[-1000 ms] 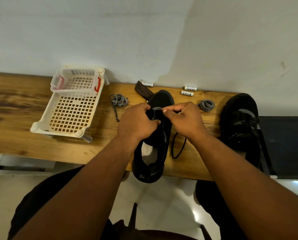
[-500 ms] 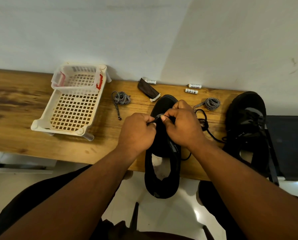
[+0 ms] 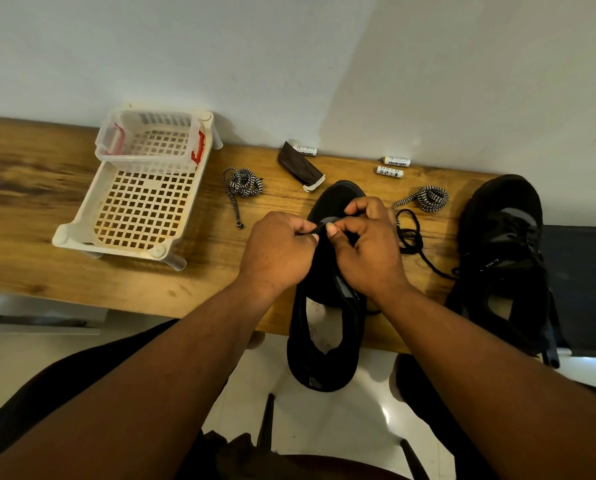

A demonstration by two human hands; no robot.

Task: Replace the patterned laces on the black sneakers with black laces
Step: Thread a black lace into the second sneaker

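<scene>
A black sneaker (image 3: 324, 341) lies on the wooden table (image 3: 30, 258), heel over the near edge, toe toward the wall. Over its front, my left hand (image 3: 276, 254) and my right hand (image 3: 369, 251) both pinch a black lace (image 3: 411, 233) whose slack trails in loops to the right. The lace tip shows between my thumbs. A second black sneaker (image 3: 504, 258) stands at the right, with black lacing. Two coiled black-and-white patterned laces lie loose: one (image 3: 243, 183) left of the shoe, one (image 3: 428, 198) to its right.
A white perforated plastic basket (image 3: 134, 209) holding a smaller clear tub sits at the table's left. A dark wrapped piece (image 3: 300, 166) and three white batteries (image 3: 392, 167) lie near the wall. A dark surface (image 3: 584, 289) adjoins the table on the right.
The sneaker has slid toward me, heel now over the table edge. My hands moved down over its front and drew the black lace, whose loops now lie to the right.
</scene>
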